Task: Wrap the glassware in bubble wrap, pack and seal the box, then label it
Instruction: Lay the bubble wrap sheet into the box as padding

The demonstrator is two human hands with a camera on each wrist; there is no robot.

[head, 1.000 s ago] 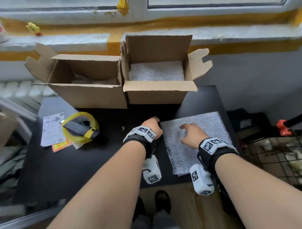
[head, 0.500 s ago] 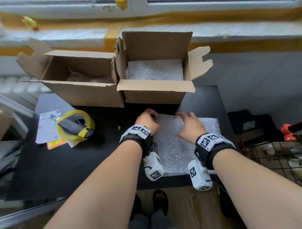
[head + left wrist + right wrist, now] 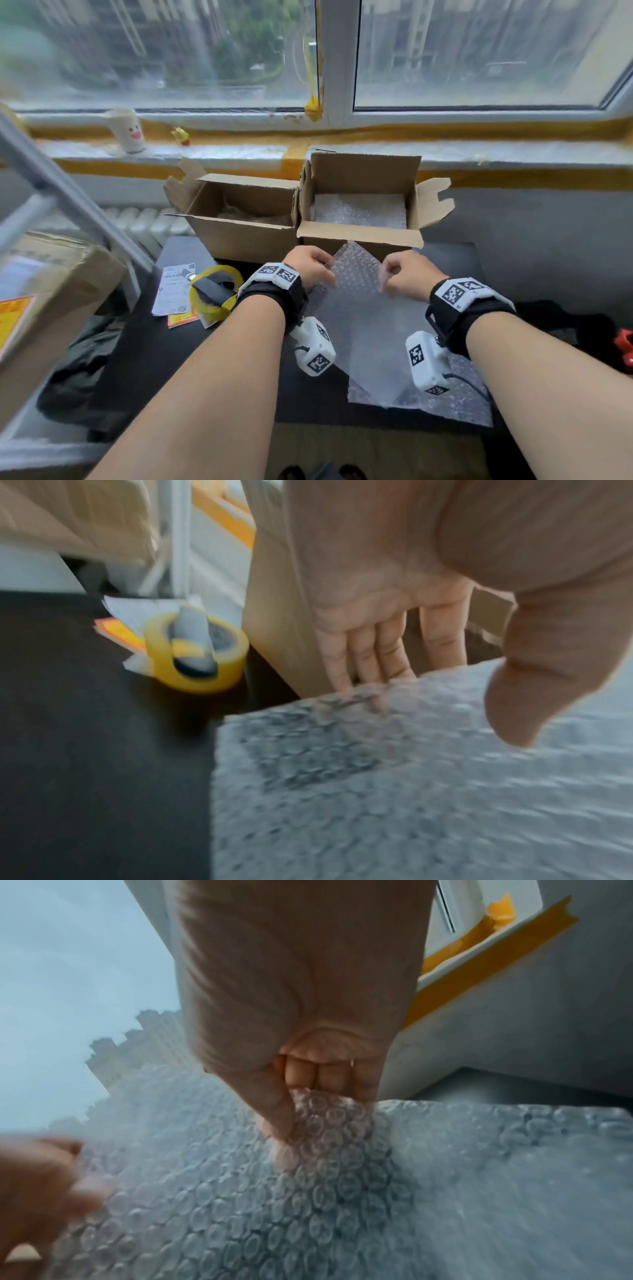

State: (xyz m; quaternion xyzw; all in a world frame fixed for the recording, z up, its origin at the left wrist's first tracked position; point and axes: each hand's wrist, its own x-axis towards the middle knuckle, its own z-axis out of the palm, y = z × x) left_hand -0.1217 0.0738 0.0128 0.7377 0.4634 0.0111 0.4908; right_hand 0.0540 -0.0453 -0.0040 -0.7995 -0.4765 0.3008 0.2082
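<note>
A stack of bubble wrap sheets (image 3: 462,401) lies on the black table (image 3: 191,359). Its top sheet (image 3: 359,291) is raised at the far edge, in front of the boxes. My left hand (image 3: 327,266) grips that sheet's left part; in the left wrist view my fingers (image 3: 363,653) reach behind the sheet (image 3: 377,791) with the thumb over it. My right hand (image 3: 388,274) pinches the right part between thumb and fingers (image 3: 294,1118). The right open cardboard box (image 3: 359,240) holds bubble wrap. No glassware is visible.
A second open box (image 3: 239,240) stands to the left, its contents unclear. A yellow tape roll (image 3: 214,294) with a dark tool inside it lies on paper labels (image 3: 173,291) at the left. A large carton (image 3: 51,291) and a metal frame stand off the table's left.
Both hands went from resting on the flat stack to gripping the top sheet's far edge and lifting it. The head view has tilted up towards the window.
</note>
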